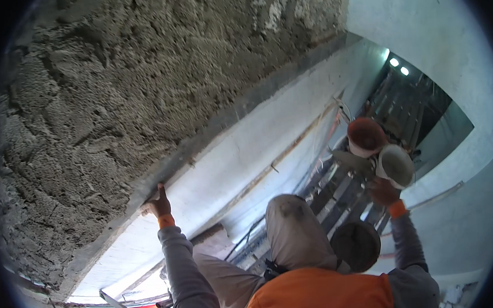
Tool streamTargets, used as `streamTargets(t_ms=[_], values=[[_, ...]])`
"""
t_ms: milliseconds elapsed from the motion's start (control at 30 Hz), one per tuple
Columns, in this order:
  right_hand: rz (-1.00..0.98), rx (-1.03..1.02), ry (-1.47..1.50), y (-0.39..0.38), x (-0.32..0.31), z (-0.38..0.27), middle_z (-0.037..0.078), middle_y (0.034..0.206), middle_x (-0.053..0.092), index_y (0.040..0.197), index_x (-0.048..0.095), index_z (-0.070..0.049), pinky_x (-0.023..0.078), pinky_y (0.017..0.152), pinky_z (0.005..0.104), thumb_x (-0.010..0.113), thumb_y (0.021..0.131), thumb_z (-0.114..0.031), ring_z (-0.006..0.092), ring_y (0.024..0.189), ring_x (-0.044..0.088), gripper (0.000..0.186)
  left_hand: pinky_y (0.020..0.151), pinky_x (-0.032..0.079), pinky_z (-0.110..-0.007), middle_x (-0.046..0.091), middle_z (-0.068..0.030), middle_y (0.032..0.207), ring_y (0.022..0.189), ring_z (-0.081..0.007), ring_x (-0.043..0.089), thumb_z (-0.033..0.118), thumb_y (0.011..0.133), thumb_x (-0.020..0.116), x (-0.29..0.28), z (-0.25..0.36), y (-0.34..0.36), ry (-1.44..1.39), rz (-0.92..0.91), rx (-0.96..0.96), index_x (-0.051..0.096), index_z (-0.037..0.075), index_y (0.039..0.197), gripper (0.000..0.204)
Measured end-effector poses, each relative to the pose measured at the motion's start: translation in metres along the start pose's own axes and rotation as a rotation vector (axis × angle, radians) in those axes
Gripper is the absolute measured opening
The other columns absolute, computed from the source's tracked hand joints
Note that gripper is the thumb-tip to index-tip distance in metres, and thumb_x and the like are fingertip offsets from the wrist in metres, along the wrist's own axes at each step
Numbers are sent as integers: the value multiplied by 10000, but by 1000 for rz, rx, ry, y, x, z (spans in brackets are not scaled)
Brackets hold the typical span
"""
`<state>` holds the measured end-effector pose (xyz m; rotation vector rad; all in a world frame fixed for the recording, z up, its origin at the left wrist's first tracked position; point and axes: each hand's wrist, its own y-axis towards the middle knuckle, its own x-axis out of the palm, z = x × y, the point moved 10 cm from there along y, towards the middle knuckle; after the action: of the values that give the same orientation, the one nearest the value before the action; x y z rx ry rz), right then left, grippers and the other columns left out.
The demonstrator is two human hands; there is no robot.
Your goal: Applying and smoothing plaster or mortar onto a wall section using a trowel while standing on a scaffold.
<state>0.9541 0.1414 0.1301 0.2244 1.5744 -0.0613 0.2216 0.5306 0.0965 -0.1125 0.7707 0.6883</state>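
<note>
My left hand (158,203) is raised against the grey edge strip (200,139) under a rough, wet-looking mortar surface (118,94). Its thumb points up and its fingers lie along the strip's lower side, with no tool showing in them. Off to the right, my right hand (382,191) is closed around what looks like a trowel (351,161), its flat grey blade tilted beside two buckets. The reddish bucket (364,147) stands farther away, and the whitish bucket (395,167) is just beyond my right hand. My fingers partly hide the trowel's handle.
Dark planks (328,191) form a platform below me, with gaps between them. A dark round container (355,245) is by my knee. Along the pale panel (257,147) runs a wooden batten (291,150). A curved white wall (436,18) rises at the right.
</note>
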Motion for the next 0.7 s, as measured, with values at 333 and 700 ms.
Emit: streamTargets(t_ms=[333,700], values=[[-790,491,-245,-168,40,56,126,850,652,852,654,-80,497,731,386,565,702,-194,289,852,624,207,490,475,-617,526,-431,802,574,-523,571,196,911,313,59,8,35,1307,208,794,38,408,1372,577],[-480,620,-96,-188,17,6,136,850,642,915,585,-66,497,701,422,537,729,-168,299,816,628,218,517,454,-651,457,-490,912,626,-581,544,179,900,338,46,8,38,552,177,1017,-61,367,1378,650]])
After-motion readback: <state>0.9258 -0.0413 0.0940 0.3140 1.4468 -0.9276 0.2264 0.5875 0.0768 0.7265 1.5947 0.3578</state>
